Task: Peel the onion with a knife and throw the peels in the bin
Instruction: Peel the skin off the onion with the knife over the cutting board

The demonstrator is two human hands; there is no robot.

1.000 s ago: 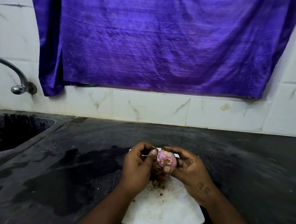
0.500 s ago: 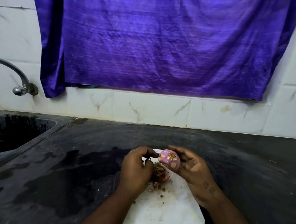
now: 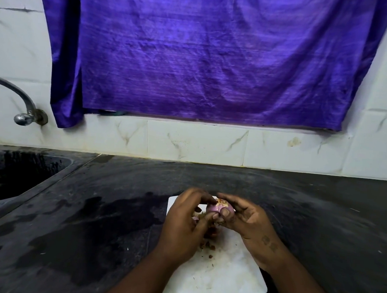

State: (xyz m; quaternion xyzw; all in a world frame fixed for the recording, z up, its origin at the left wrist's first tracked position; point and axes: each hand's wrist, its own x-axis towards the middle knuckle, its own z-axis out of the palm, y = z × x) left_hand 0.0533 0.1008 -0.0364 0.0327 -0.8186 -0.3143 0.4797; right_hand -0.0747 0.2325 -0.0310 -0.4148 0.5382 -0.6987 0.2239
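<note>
Purple-pink, half-peeled round onion (image 3: 220, 208) sits pinched in my right hand (image 3: 244, 220) above the white plastic chopping board (image 3: 226, 280) on the black stone worktop (image 3: 95, 208); my left hand (image 3: 185, 222) picks at its skin, brown peel scraps (image 3: 208, 245) underneath.

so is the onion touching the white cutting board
Apart. The head view shows the onion held up in the right hand, with the left hand picking at it, above the white cutting board.
</note>
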